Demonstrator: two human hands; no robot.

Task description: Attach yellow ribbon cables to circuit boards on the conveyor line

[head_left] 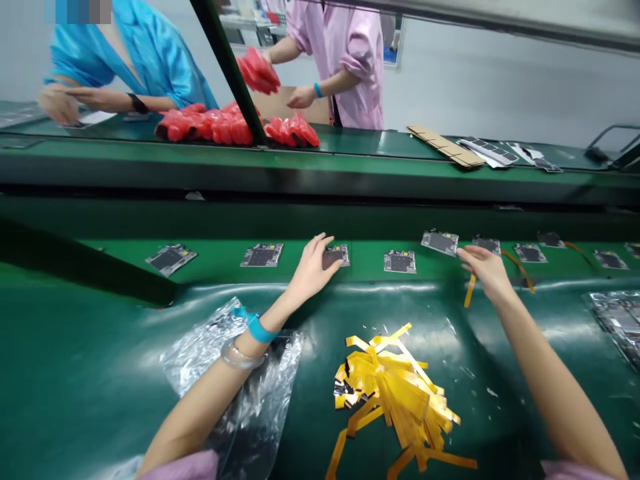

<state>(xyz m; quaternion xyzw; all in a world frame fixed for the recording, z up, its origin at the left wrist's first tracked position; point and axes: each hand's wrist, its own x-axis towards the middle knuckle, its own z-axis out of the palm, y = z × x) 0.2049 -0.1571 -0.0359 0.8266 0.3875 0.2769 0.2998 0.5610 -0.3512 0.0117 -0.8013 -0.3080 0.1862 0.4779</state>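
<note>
Left hand (311,268) is reaching onto the green belt (220,273), fingertips resting on a small circuit board (336,255). Right hand (487,270) is pinching a yellow tape strip (469,291) that is hanging down — another board (440,242) is sitting tilted just beside its fingers. More boards are lying in a row along the belt. A pile of yellow strips (395,393) is lying between the forearms, and a clear plastic bag (225,360) is sitting under the left forearm. Across the line, two people are handling red bags (235,125).
</note>
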